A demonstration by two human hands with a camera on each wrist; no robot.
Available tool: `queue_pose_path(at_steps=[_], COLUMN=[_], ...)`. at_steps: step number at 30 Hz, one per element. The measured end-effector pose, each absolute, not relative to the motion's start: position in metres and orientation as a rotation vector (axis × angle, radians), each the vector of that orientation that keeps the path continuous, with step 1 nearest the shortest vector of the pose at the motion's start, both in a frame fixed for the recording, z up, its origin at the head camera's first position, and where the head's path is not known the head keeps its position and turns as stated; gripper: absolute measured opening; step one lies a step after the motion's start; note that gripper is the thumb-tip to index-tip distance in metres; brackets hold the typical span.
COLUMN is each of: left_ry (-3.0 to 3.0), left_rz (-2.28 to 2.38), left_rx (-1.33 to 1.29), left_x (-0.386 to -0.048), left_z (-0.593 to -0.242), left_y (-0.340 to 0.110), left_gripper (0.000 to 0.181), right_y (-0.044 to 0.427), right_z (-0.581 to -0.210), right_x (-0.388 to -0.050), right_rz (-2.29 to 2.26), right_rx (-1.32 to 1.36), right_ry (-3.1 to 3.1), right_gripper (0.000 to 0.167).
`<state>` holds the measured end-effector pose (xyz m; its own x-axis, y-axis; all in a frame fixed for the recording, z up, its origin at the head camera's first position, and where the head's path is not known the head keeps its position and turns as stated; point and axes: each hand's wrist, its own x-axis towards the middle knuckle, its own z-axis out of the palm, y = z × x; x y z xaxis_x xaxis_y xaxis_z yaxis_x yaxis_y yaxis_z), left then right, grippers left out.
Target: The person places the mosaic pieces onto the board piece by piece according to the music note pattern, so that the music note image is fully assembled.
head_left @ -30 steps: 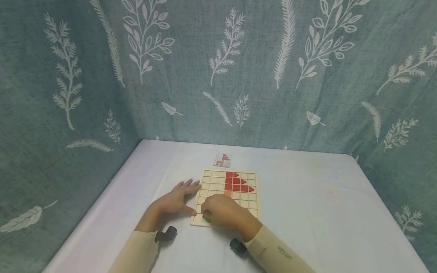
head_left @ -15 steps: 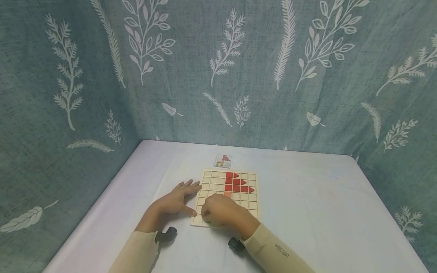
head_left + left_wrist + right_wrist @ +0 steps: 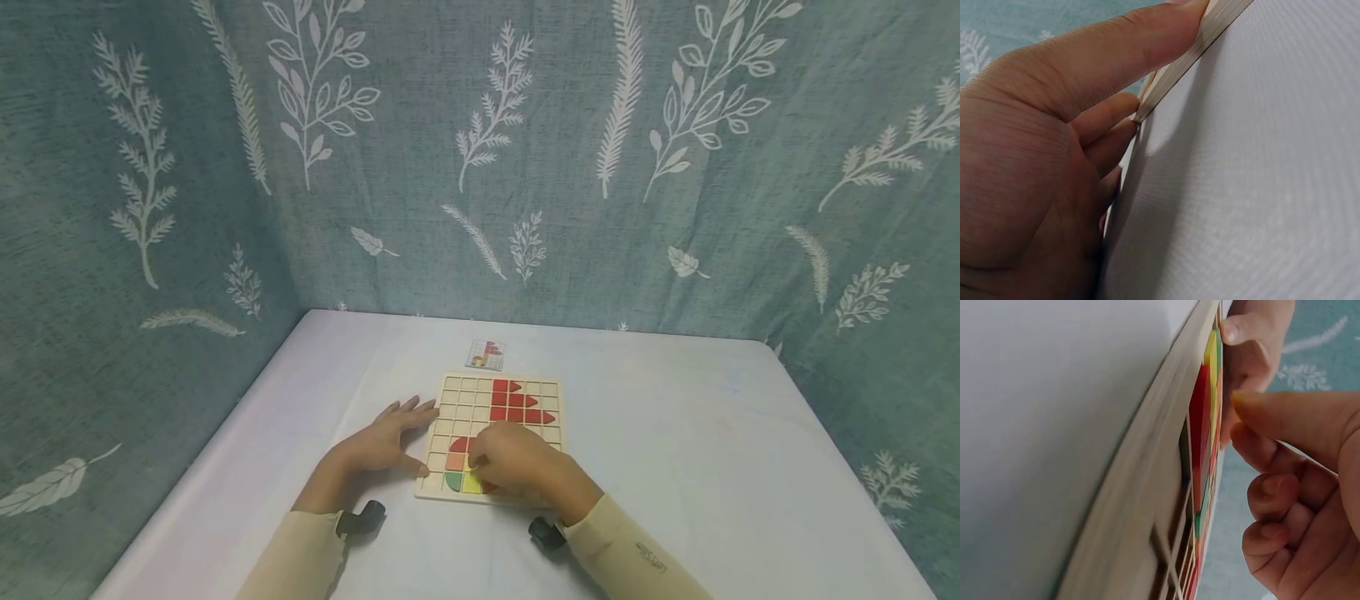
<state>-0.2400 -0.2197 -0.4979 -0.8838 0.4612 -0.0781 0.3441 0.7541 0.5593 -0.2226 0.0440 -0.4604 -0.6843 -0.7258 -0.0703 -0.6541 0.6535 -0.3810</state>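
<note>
A wooden grid board (image 3: 459, 412) lies on the table, with coloured tiles set in its cells. Spread out, my left hand (image 3: 382, 439) rests at the board's left edge, its thumb on the rim in the left wrist view. Over the lower middle of the board is my right hand (image 3: 513, 458), covering some tiles. Nothing shows between its thumb (image 3: 1285, 415) and loosely bent fingers in the right wrist view. A green quarter-round tile (image 3: 453, 482) sits at lower left, beside a yellow tile (image 3: 472, 483). Above it is an orange square tile (image 3: 455, 462).
Red tiles (image 3: 517, 400) form stepped rows with pointed ends at the board's upper right. Behind the board lies a small picture card (image 3: 486, 355) with a similar pattern. A white cloth covers the table (image 3: 675, 467); a leafy teal curtain (image 3: 555, 150) stands behind.
My right hand has moved right and let go of the green tile, which now lies in the board. Tiles formerly hidden beneath that hand are visible. My left hand stays in place.
</note>
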Motion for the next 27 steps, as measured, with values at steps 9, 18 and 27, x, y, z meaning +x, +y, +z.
queue_pose_path(at_steps=[9,18,27], left_ry=[2.744,2.749,2.746], left_rz=[0.832,0.822,0.822], left_rx=[0.601,0.610,0.622], left_x=[-0.239,-0.240,-0.239], left_z=[-0.499,-0.498,-0.498], left_y=[-0.219,-0.219,-0.219], left_gripper=[0.106,0.105,0.105], right_y=[0.050,0.046,0.044], right_z=[-0.462,-0.461,-0.460], right_x=[-0.216,-0.212,-0.210], right_rz=[-0.528,-0.507,-0.518], right_rx=[-1.142,-1.124,-1.123], right_ry=[2.651,2.667,2.660], right_gripper=[0.015,0.013,0.019])
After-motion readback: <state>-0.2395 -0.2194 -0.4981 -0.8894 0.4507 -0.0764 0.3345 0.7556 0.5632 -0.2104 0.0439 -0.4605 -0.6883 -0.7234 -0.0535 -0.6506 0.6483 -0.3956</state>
